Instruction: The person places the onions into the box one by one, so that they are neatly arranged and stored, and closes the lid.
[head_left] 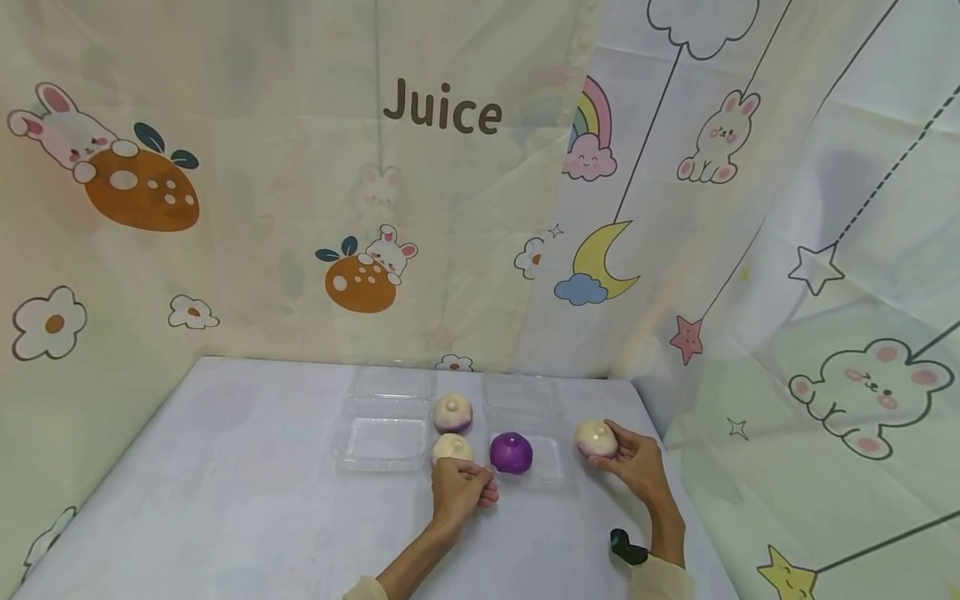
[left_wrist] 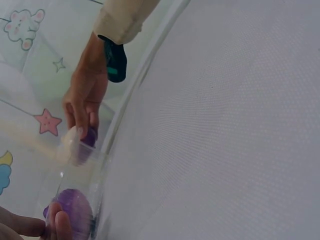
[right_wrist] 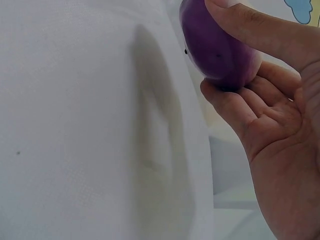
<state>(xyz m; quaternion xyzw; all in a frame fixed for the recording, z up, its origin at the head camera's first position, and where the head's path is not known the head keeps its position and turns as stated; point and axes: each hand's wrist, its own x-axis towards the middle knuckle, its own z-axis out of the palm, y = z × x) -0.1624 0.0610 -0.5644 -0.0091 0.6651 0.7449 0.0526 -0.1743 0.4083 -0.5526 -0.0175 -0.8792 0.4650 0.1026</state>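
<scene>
At the table's right, my right hand (head_left: 637,462) grips a round, cream-and-purple turnip (head_left: 596,438) with a nub on top. Thumb and fingers hold its sides in the right wrist view, where its purple part (right_wrist: 220,50) faces the camera. My left hand (head_left: 459,492) has its thumb and fingers together at the near left edge of the right clear plastic box (head_left: 551,462), seeming to pinch it. A purple turnip (head_left: 512,453) sits in this box. Just beyond the left hand is a cream turnip (head_left: 452,447), partly hidden by it. Another cream-and-purple turnip (head_left: 453,412) stands behind that.
A second clear plastic box (head_left: 386,442) lies opened on the white table (head_left: 247,500), left of the turnips. Both boxes have their lids folded toward the back. Printed curtains (head_left: 262,167) hang behind and at the sides. A dark band-like object (head_left: 627,547) is at the right wrist.
</scene>
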